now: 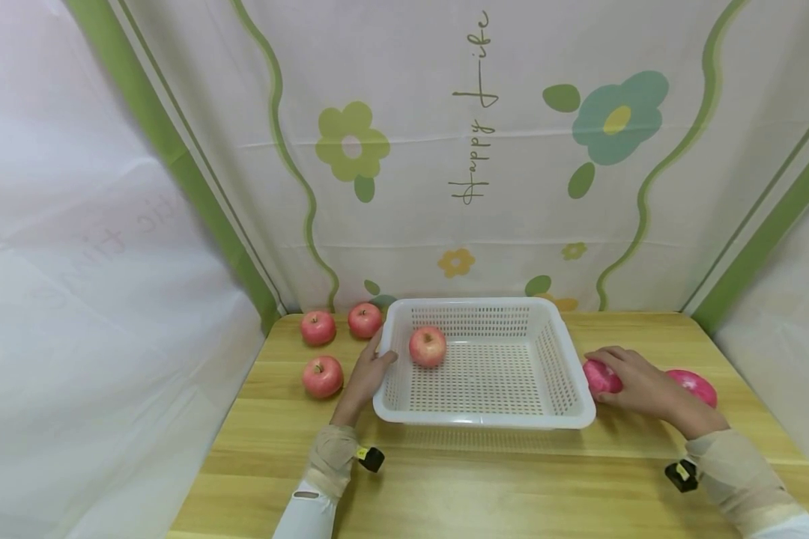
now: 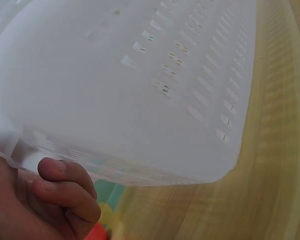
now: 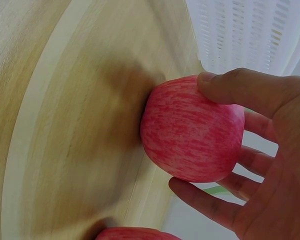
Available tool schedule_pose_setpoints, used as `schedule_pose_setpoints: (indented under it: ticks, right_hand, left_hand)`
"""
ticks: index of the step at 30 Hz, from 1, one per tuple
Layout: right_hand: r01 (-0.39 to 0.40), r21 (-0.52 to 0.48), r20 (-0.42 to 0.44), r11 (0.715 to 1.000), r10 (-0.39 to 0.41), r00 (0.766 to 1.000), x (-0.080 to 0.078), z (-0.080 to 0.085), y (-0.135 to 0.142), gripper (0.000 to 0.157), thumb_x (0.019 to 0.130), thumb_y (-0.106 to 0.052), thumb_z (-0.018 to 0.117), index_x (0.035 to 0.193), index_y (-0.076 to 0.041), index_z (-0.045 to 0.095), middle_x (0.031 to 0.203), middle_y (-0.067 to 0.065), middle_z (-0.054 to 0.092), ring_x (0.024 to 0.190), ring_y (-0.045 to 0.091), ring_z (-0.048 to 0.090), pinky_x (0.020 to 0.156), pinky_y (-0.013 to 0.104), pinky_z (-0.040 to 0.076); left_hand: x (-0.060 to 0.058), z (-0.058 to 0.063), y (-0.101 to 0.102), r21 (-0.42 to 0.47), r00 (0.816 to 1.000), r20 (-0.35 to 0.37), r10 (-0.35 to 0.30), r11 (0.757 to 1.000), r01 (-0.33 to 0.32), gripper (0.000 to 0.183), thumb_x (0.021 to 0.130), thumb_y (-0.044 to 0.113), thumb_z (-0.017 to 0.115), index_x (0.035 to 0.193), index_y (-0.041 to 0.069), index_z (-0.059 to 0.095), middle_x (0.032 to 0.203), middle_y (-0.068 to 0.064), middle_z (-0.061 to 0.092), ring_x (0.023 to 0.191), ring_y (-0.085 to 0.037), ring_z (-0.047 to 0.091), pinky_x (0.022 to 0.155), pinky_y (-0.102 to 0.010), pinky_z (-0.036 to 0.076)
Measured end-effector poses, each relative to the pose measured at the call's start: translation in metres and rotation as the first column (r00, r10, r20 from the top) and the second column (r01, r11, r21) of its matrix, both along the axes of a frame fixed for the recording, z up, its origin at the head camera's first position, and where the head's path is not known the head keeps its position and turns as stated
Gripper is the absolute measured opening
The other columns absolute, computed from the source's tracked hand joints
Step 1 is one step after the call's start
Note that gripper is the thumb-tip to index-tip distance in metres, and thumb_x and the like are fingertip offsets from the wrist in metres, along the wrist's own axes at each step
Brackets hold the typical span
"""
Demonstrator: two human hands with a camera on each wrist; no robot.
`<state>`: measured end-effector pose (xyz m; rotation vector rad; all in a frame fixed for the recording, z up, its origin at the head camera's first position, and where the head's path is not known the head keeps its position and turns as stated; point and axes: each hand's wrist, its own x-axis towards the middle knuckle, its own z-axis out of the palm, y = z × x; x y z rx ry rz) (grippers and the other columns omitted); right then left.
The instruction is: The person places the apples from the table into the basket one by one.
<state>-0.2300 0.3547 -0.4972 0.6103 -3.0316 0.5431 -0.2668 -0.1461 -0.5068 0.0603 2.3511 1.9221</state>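
A white plastic basket [image 1: 483, 421] with slotted walls stands on the table, one pink-red apple [image 1: 428, 346] inside near its left wall. My left hand [image 1: 366, 374] grips the left rim, thumb on top and fingers curled beneath; the left wrist view shows those fingers against the basket's outer wall [image 2: 90, 85]. Just right of the basket, my right hand [image 1: 637, 385] holds a deep pink, streaked apple [image 3: 192, 130] low over the tabletop. Thumb and fingers spread round its sides in the right wrist view.
Left of the basket are three apples: one at the back corner [image 1: 318, 328], one near the basket [image 1: 365, 320] and one in front [image 1: 323, 376]. Another pink apple [image 1: 694, 387] lies beyond my right hand. A printed white curtain [image 1: 404, 217] borders the wooden table [image 1: 458, 486] behind.
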Motion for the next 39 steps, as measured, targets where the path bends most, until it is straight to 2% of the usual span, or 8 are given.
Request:
schedule_pose_setpoints:
  ticks: [12, 21, 29, 39]
  right_hand:
    - [0.018, 0.008, -0.01, 1.0, -0.018, 1.0, 0.001, 0.005, -0.001, 0.074, 0.085, -0.041, 0.089, 0.143, -0.005, 0.062, 0.145, 0.031, 0.055, 0.131, 0.055, 0.051, 0.097, 0.076, 0.051]
    - [0.013, 0.019, -0.037, 1.0, -0.012, 0.999, 0.0, 0.012, 0.0, 0.076, 0.086, -0.044, 0.087, 0.144, -0.003, 0.061, 0.147, 0.032, 0.053, 0.131, 0.056, 0.05, 0.095, 0.077, 0.051]
    - [0.018, 0.026, -0.049, 0.999, -0.017, 0.999, -0.002, 0.02, 0.001, 0.076, 0.087, -0.045, 0.086, 0.146, -0.005, 0.059, 0.148, 0.028, 0.053, 0.131, 0.05, 0.051, 0.091, 0.071, 0.056]
    - [0.036, 0.036, -0.003, 0.999, -0.036, 0.999, -0.004, 0.031, -0.001, 0.078, 0.088, -0.046, 0.085, 0.149, -0.008, 0.056, 0.153, 0.027, 0.048, 0.131, 0.049, 0.049, 0.086, 0.069, 0.057]
  left_hand:
    - [-0.001, -0.004, -0.001, -0.014, 1.0, 0.0, 0.011, 1.0, -0.011, 0.07, 0.106, 0.02, 0.052, 0.17, 0.031, 0.027, 0.133, -0.035, 0.066, 0.108, -0.05, 0.073, 0.079, -0.052, 0.066]
    - [0.0, -0.002, 0.0, -0.017, 1.0, 0.004, 0.011, 1.0, -0.011, 0.071, 0.105, 0.021, 0.052, 0.17, 0.031, 0.027, 0.136, -0.034, 0.064, 0.109, -0.048, 0.073, 0.081, -0.052, 0.066]
    - [-0.001, 0.0, 0.0, -0.029, 1.0, 0.008, 0.013, 0.999, -0.013, 0.07, 0.105, 0.021, 0.052, 0.17, 0.032, 0.028, 0.136, -0.032, 0.065, 0.107, -0.044, 0.075, 0.079, -0.049, 0.066]
    - [-0.002, 0.003, -0.001, 0.002, 1.0, 0.018, -0.022, 1.0, 0.022, 0.071, 0.107, 0.019, 0.05, 0.172, 0.027, 0.021, 0.139, -0.038, 0.061, 0.111, -0.052, 0.072, 0.08, -0.053, 0.066]
